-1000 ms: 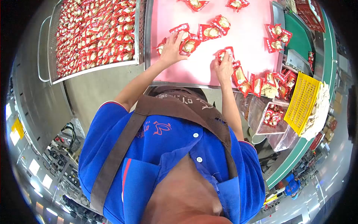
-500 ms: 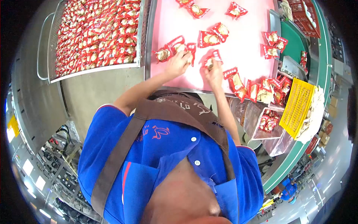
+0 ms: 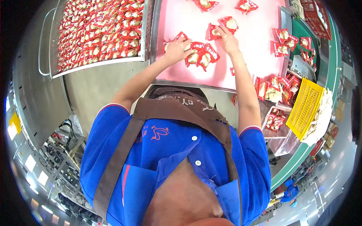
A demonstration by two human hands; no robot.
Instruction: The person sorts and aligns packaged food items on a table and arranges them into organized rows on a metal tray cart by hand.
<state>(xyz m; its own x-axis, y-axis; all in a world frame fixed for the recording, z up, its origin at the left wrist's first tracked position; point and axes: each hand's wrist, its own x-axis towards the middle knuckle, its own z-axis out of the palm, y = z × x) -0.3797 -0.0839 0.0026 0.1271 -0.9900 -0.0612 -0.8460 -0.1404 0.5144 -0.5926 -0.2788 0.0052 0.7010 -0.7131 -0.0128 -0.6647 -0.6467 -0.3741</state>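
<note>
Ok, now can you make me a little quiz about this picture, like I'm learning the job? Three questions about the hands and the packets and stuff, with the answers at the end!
1. Which hand is nearer the packed tray?

2. Fill in the missing word: the loose red packets lie on a tabletop that is coloured ____.

3. True or false: the packed tray and the yellow crate are on opposite sides of the tabletop.

Key:
1. The left hand.
2. Pink.
3. True.
</note>
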